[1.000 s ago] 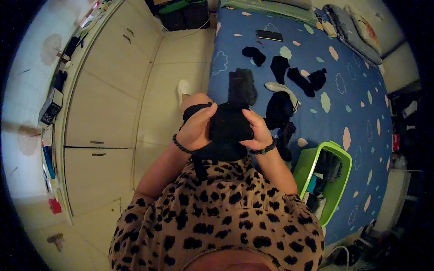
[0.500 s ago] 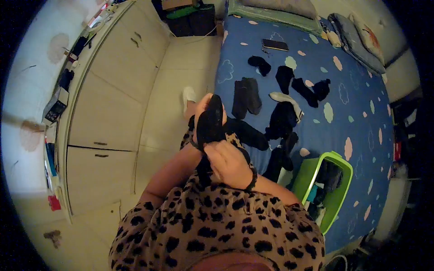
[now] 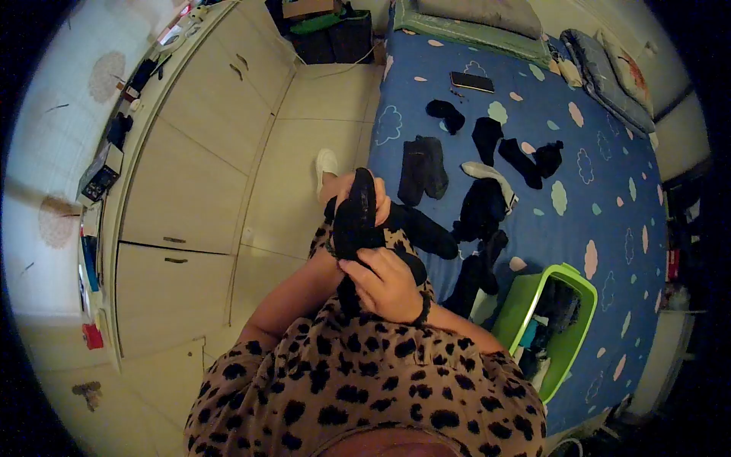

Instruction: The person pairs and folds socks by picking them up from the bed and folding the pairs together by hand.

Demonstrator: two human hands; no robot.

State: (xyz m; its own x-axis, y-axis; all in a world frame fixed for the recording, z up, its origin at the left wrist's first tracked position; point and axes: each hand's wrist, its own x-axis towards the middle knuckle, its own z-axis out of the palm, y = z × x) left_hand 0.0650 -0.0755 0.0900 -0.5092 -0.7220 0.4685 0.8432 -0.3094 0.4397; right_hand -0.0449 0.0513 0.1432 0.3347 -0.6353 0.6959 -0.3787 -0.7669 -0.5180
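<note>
A pale cabinet (image 3: 183,167) stands at the far left, beside the tiled floor (image 3: 316,99), where a white shoe (image 3: 326,169) shows. The left hand (image 3: 383,204) has its fingers curled around the upper part of a black sock (image 3: 355,228), raised in front of the patterned shirt (image 3: 365,373). Just right of it and nearer the body, the right hand (image 3: 391,285) has its fingers closed, pinching the sock's lower part.

Beside the hands, a long black sock piece (image 3: 429,233) lies near the left edge of the blue bed (image 3: 563,228). Farther up that side lies a dark grey pair (image 3: 423,170). To its right, a black pile (image 3: 481,209) touches a pale sock (image 3: 491,180); more black socks (image 3: 487,139) lie beyond, spread apart. A phone (image 3: 472,81) lies toward the bed's far edge. A green basket (image 3: 580,324) holding dark and pale cloth (image 3: 558,305) rests toward the bed's near edge.
</note>
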